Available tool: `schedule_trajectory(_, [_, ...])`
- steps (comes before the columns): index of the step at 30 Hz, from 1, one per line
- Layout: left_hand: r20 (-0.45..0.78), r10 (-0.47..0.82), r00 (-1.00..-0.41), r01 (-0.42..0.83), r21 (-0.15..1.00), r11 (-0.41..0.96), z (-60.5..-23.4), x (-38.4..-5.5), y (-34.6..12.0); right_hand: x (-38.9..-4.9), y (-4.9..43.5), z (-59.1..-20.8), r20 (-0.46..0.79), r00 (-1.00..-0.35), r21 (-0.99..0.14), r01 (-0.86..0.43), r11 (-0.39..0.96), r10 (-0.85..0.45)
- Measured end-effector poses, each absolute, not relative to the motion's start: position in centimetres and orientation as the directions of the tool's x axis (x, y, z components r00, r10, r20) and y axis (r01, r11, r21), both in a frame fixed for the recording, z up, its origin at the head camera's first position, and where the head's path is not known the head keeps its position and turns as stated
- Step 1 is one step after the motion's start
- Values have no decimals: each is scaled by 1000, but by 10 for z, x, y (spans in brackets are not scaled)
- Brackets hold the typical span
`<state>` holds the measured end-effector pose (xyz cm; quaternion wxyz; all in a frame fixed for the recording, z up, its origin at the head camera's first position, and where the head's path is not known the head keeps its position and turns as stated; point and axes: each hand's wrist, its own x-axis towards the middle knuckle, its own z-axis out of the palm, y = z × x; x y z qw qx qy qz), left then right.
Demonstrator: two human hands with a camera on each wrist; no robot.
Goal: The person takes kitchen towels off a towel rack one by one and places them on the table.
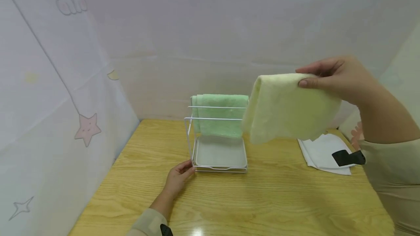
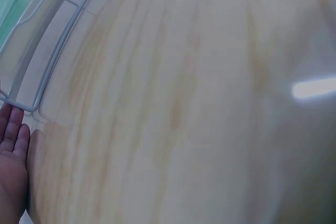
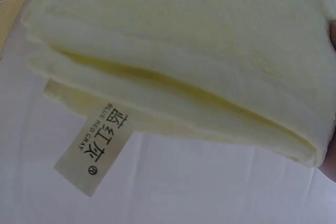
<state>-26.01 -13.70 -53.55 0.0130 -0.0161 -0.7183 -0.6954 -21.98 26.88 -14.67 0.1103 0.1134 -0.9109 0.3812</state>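
Observation:
My right hand [image 1: 338, 79] pinches a folded pale yellow towel [image 1: 285, 108] by its top edge, thumb in front. The towel hangs in the air, to the right of a white wire rack [image 1: 187, 130]. In the right wrist view, the towel's layered lower edge [image 3: 157, 82] shows, with a printed label [image 3: 94, 150] sticking out. A green towel [image 1: 220, 115] drapes over the rack's back bar. My left hand [image 1: 177, 177] holds the rack's front left bottom corner with thumb and fingers. In the left wrist view, fingers [image 2: 13, 129] lie right at the wire corner.
A pale tray [image 1: 221, 152] sits in the rack's base. On the wooden table [image 1: 262, 199], a folded white cloth [image 1: 325, 152] lies at the right, below my right forearm. A printed curtain [image 1: 197, 28] closes off the back and left side.

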Motion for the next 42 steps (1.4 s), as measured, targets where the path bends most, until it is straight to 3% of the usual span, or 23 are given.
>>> schedule_trajectory(9, [44,-12,-999,43,998,44,-536,-262,-138,-206,292,-177,308,-947,-657,-278,701,-87])
schedule_trajectory(17, [55,-22,-998,54,998,44,-535,-259,-137,-197,304,-215,169,-982,-681,-175,711,-81])
schedule_trajectory(27, [37,-20,-999,36,999,31,-533,-257,-138,-195,313,-274,93,-982,-596,-186,781,-162])
schedule_trajectory(35, [47,-21,-999,46,998,47,-535,-257,-137,-186,315,-318,138,-972,-643,-235,729,-191])
schedule_trajectory(42, [50,-15,-999,50,998,33,-532,-256,-137,-175,317,-337,71,-968,-684,-221,695,-239])
